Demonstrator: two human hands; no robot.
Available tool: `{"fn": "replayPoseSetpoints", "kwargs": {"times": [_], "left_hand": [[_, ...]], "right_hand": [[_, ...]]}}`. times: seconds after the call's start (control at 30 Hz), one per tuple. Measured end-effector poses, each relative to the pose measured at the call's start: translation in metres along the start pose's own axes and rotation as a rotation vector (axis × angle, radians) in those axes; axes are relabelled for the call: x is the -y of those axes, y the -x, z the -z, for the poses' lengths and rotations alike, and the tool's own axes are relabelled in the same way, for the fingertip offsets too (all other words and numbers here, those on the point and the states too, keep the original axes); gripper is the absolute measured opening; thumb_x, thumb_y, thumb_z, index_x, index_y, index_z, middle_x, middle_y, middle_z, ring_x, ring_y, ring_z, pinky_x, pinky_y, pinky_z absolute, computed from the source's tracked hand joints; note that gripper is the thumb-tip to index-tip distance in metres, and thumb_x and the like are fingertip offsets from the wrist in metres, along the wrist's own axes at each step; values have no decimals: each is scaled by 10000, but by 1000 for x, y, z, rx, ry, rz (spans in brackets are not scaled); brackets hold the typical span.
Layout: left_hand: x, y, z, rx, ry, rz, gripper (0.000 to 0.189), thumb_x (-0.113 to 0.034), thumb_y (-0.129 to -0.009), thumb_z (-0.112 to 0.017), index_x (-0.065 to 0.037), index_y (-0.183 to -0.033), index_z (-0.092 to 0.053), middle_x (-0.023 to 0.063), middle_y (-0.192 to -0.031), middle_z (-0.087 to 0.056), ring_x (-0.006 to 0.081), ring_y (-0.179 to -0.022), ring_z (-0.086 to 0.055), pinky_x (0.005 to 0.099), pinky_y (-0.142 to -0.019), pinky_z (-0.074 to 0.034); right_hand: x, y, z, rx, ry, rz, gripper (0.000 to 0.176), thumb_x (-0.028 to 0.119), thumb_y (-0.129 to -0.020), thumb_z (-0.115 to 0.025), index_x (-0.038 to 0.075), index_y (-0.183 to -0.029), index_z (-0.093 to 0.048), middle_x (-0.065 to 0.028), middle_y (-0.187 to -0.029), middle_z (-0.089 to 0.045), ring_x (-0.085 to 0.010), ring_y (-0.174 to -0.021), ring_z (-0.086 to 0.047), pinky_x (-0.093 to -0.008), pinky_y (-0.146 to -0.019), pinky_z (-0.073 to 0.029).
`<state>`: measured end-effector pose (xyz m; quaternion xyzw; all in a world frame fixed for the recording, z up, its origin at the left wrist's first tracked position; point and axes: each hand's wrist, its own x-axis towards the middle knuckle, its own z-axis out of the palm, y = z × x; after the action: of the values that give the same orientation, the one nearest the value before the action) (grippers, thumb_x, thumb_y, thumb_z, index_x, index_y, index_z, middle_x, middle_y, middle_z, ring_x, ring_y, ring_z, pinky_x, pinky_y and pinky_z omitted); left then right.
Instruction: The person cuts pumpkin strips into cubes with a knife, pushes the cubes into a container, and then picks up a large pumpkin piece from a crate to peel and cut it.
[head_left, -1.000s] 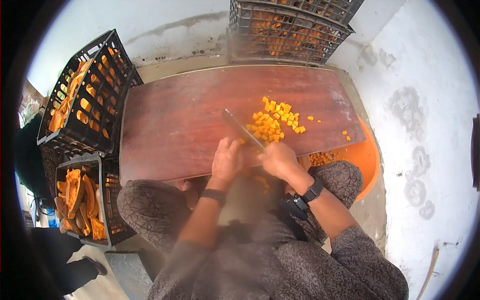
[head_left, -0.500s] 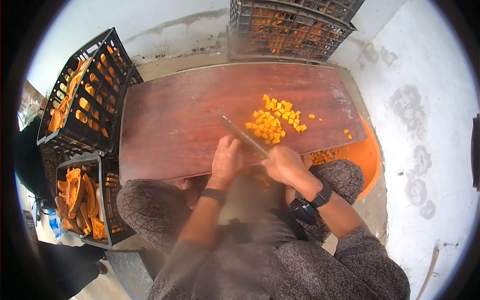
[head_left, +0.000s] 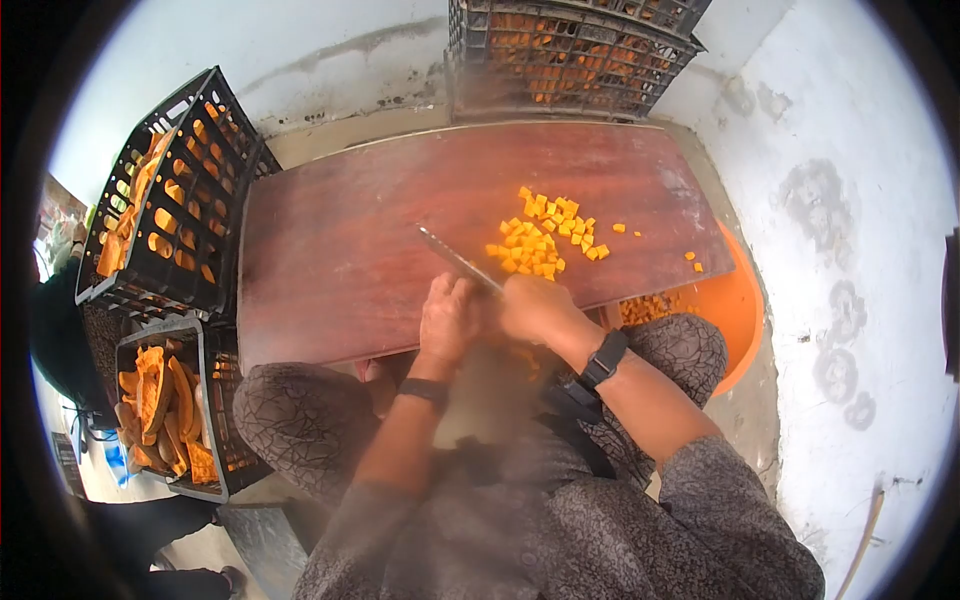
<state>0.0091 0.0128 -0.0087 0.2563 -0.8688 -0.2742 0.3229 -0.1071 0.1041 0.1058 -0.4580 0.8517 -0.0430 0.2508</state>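
In my right hand is a kitchen knife, its blade angled up and left above the near edge of the reddish-brown board. Beside it, my left hand has its fingers curled in at the board's near edge; what they hold, if anything, is hidden. Just beyond the right hand lies a loose pile of orange cubes, which look like pumpkin. A few stray cubes lie farther right. Haze blurs the area below both hands.
Black crates of orange pieces stand at left, one upper and one lower. More stacked crates are behind the board. An orange tub holding cut bits sits under its right end. Another person's dark-clothed leg shows lower left.
My right hand and the knife have moved left and slightly up, closer to my left hand. The cubes keep their arrangement. The other person's leg has shifted at lower left.
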Motion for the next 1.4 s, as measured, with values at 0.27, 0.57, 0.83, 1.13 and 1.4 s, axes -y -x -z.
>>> {"fn": "replayPoseSetpoints", "kwargs": {"times": [0.27,0.57,0.83,1.13,1.4], "left_hand": [[-8,-2,7,-126,-5,-149,184,17,-774,-617,-46,-945,-641,143,-930,-583,364,-906,-578,445,-773,-512],[-7,0,3,-108,-27,-95,193,25,-763,-619,-31,-947,-629,155,-979,-586,370,-937,-572,452,-796,-508],[-10,-3,-3,-93,-5,-138,191,31,-755,-625,-31,-936,-621,161,-989,-591,373,-946,-568,450,-802,-508],[-11,-3,-1,-85,-1,-122,177,29,-737,-634,-33,-902,-623,162,-892,-559,366,-868,-554,449,-755,-501],[-9,1,-6,-52,23,-135,209,26,-724,-638,-47,-920,-634,147,-955,-594,356,-912,-564,439,-803,-504]], "right_hand": [[-21,0,-4,24,-310,-150,254,213,-844,-629,-28,-909,-681,-243,-886,-682,-410,-887,-664,-459,-773,-518],[-21,31,6,-124,-137,27,331,225,-861,-630,-102,-841,-682,-309,-761,-638,-451,-783,-659,-484,-732,-515],[-17,41,8,-102,-95,23,281,203,-836,-659,-75,-846,-697,-311,-823,-642,-454,-837,-651,-489,-760,-511],[-7,25,12,7,31,29,170,124,-800,-619,-16,-869,-689,-245,-904,-679,-406,-896,-663,-476,-777,-516],[0,-2,-6,-49,1,-23,191,113,-799,-597,12,-932,-689,-232,-959,-685,-385,-918,-669,-454,-795,-522]]}}
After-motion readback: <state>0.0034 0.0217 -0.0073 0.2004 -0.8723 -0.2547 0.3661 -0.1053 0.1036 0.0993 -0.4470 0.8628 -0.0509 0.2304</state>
